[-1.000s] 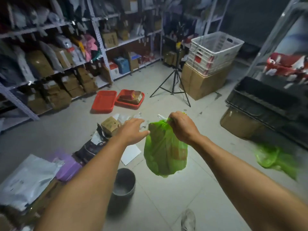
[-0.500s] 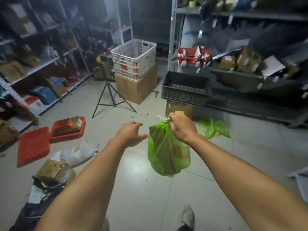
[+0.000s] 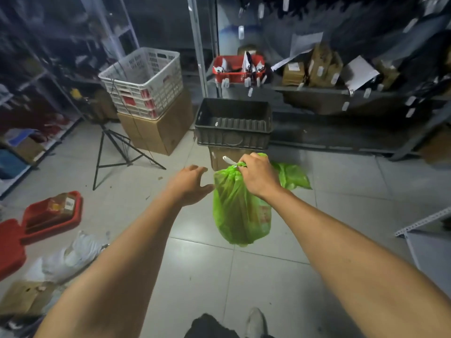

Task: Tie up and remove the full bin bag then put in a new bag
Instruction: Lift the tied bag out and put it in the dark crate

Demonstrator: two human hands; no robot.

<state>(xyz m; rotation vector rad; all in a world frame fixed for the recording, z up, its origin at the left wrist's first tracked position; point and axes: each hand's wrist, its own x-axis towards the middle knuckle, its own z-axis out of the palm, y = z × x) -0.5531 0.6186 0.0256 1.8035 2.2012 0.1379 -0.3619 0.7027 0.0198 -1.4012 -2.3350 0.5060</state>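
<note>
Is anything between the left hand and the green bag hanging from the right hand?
Nothing visible. The left hand is open just left of the full green bag, thumb nearly at its side, only air between. The right hand grips the bag's gathered neck.

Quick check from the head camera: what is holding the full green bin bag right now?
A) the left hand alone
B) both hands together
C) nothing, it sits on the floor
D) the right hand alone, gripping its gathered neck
D: the right hand is closed on the gathered neck of the green bin bag, which hangs above the tiled floor, while the left hand is open beside it, not gripping it.
</note>
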